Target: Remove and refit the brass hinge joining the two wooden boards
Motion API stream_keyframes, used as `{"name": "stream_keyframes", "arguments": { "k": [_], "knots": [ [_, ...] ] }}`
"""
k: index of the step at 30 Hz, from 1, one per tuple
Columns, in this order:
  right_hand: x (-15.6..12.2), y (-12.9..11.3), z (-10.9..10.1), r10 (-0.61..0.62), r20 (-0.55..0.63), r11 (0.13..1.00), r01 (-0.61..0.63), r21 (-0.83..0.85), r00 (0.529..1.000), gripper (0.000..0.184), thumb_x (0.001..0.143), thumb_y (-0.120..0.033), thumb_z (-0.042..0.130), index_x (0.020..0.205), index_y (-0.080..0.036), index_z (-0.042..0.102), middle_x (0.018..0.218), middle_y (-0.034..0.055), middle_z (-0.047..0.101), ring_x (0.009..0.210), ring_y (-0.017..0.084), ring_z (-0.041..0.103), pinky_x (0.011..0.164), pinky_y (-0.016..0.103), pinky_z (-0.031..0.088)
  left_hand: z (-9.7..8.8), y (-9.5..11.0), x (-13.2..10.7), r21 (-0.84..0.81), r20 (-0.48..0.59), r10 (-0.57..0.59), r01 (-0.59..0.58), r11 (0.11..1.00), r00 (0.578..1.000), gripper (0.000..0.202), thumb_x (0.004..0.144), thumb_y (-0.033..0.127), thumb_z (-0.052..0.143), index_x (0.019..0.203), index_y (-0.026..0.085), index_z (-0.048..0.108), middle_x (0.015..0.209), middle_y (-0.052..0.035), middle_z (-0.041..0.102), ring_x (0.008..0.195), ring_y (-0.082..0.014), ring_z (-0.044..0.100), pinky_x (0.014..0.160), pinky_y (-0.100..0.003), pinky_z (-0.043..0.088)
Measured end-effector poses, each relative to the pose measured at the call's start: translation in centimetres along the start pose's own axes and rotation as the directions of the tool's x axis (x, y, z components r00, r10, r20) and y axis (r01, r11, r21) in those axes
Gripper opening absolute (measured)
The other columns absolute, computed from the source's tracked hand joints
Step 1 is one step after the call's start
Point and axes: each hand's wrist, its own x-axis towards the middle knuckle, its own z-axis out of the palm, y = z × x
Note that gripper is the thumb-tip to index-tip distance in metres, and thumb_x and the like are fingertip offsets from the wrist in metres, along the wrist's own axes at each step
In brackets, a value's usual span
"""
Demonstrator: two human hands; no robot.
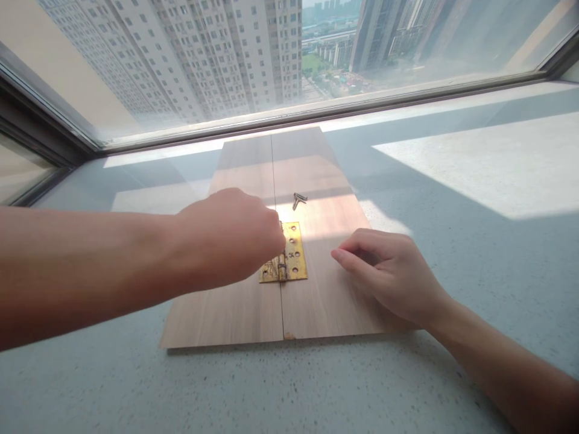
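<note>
Two wooden boards lie side by side, the left board (226,313) and the right board (325,301), meeting along a seam. A brass hinge (292,256) straddles that seam. My left hand (230,238) is closed and hovers over the hinge's left leaf, covering it; whatever its fingertips pinch is hidden. Resting on the right board beside the hinge, my right hand (389,271) has its fingers curled loosely together and holds nothing visible. A few loose screws (297,199) lie on the right board beyond the hinge.
The boards rest on a pale speckled sill (474,253) in front of a large window (289,60) looking down on tall buildings. The window frame (316,111) runs along the far edge. Sunlight falls across the sill at right.
</note>
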Motion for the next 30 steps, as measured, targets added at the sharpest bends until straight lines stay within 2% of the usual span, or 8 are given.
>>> {"name": "stream_keyframes", "arguments": {
  "k": [3, 5, 9, 13, 15, 18, 22, 30],
  "knots": [
    [0.0, -0.1, -0.1, -0.009, -0.012, 1.0, 0.009, 0.014, 1.0, 0.021, 0.084, -0.027, 0.057, 0.064, -0.021, 0.062, 0.063, 0.0004, 0.064, 0.06, 0.015, 0.057, 0.057, 0.029, 0.042, 0.3, -0.5, -0.1, -0.118, 0.18, -0.247, 0.27, 0.956, 0.952, 0.036, 0.079, 0.04, 0.048, 0.051, 0.019, 0.054, 0.053, -0.0059, 0.056, 0.045, -0.014, 0.046, 0.046, -0.029, 0.031],
    [0.0, -0.2, -0.2, -0.019, -0.019, 0.999, 0.019, 0.031, 1.0, 0.022, 0.084, -0.027, 0.057, 0.063, -0.021, 0.062, 0.063, 0.0006, 0.064, 0.061, 0.015, 0.058, 0.058, 0.029, 0.042, 0.5, -0.6, -0.1, -0.191, 0.271, -0.302, 0.359, 0.914, 0.914, 0.039, 0.083, 0.043, 0.043, 0.056, 0.02, 0.059, 0.056, -0.0063, 0.059, 0.045, -0.0145, 0.049, 0.044, -0.028, 0.032],
    [-0.1, -0.1, -0.3, -0.017, -0.025, 0.999, 0.018, 0.039, 1.0, 0.021, 0.084, -0.027, 0.057, 0.064, -0.021, 0.062, 0.064, 0.0007, 0.065, 0.062, 0.015, 0.058, 0.059, 0.03, 0.042, 0.5, 0.5, 0.0, 0.075, 0.119, -0.172, 0.163, 0.984, 0.978, 0.028, 0.077, 0.029, 0.052, 0.051, 0.019, 0.055, 0.052, -0.0067, 0.054, 0.045, -0.0161, 0.048, 0.046, -0.03, 0.031],
    [-0.1, 0.0, -0.2, -0.009, -0.027, 0.999, 0.01, 0.039, 1.0, 0.021, 0.084, -0.027, 0.057, 0.065, -0.021, 0.062, 0.066, 0.001, 0.065, 0.063, 0.016, 0.058, 0.06, 0.03, 0.042, 0.2, 1.2, -0.4, 0.244, 0.145, 0.11, -0.143, 0.959, 0.983, 0.019, 0.069, 0.009, 0.051, 0.054, 0.018, 0.057, 0.056, -0.0068, 0.057, 0.049, -0.0175, 0.049, 0.048, -0.031, 0.031],
    [-0.1, -0.1, -0.3, -0.014, -0.025, 0.999, 0.015, 0.042, 1.0, 0.021, 0.084, -0.027, 0.057, 0.065, -0.021, 0.062, 0.066, 0.0009, 0.065, 0.063, 0.016, 0.058, 0.06, 0.03, 0.042, 0.1, 1.0, -0.6, 0.23, 0.146, 0.069, -0.102, 0.968, 0.987, 0.016, 0.072, 0.015, 0.049, 0.062, 0.019, 0.06, 0.063, -0.0077, 0.061, 0.052, -0.0194, 0.052, 0.048, -0.031, 0.031],
    [-0.3, -0.2, -0.4, -0.031, -0.03, 0.999, 0.032, 0.038, 0.999, 0.021, 0.084, -0.026, 0.057, 0.064, -0.021, 0.061, 0.065, 0.0006, 0.065, 0.063, 0.015, 0.058, 0.061, 0.031, 0.042, -0.3, 0.4, -0.5, 0.08, 0.175, -0.122, 0.11, 0.991, 0.977, 0.019, 0.076, 0.031, 0.049, 0.078, 0.019, 0.063, 0.074, -0.0093, 0.066, 0.057, -0.0202, 0.056, 0.048, -0.03, 0.034],
    [-0.4, -0.3, -0.6, -0.045, -0.046, 0.998, 0.046, 0.03, 0.998, 0.021, 0.084, -0.025, 0.057, 0.064, -0.021, 0.061, 0.065, 0.0005, 0.065, 0.063, 0.015, 0.058, 0.06, 0.03, 0.042, -1.0, 0.2, 0.2, -0.147, 0.289, -0.259, 0.31, 0.939, 0.922, 0.019, 0.072, 0.027, 0.051, 0.078, 0.02, 0.067, 0.077, -0.0079, 0.07, 0.06, -0.0175, 0.057, 0.05, -0.027, 0.036],
    [-0.4, -0.2, -0.8, -0.093, -0.069, 0.995, 0.096, 0.033, 0.993, 0.018, 0.082, -0.021, 0.058, 0.064, -0.02, 0.062, 0.064, -0.0004, 0.065, 0.062, 0.013, 0.058, 0.058, 0.027, 0.042, -0.7, -1.7, 0.1, -0.253, 0.231, -0.279, 0.335, 0.908, 0.932, 0.032, 0.066, 0.038, 0.06, 0.093, 0.025, 0.071, 0.081, -0.0063, 0.071, 0.064, -0.0191, 0.059, 0.055, -0.028, 0.039]
  ]
}}
